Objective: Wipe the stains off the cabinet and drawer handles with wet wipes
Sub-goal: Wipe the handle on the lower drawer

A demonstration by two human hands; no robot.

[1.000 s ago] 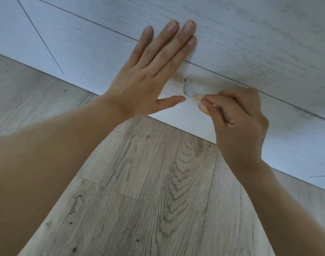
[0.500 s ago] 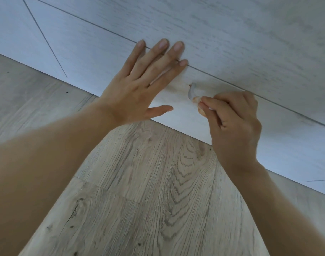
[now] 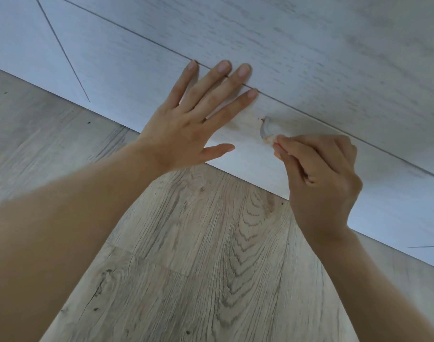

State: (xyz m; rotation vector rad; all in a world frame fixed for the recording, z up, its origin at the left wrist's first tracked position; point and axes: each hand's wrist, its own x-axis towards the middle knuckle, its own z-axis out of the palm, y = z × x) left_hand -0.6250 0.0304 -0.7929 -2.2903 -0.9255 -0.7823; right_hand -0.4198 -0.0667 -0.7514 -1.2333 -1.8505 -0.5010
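White drawer front (image 3: 142, 77): left hand (image 3: 186, 124) flat, right hand (image 3: 319, 174) pinching wipe (image 3: 270, 139).

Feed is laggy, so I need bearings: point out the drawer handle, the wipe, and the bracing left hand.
drawer handle (image 3: 264, 128), head view, on the grey curved end left bare.
wipe (image 3: 270, 139), head view, on the stained wad at the right fingertips.
left hand (image 3: 186, 129), head view, on the back of the hand.

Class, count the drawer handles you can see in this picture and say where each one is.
1: a grey handle on the lowest white drawer front, mostly covered by the right hand. Others may lie outside the view.
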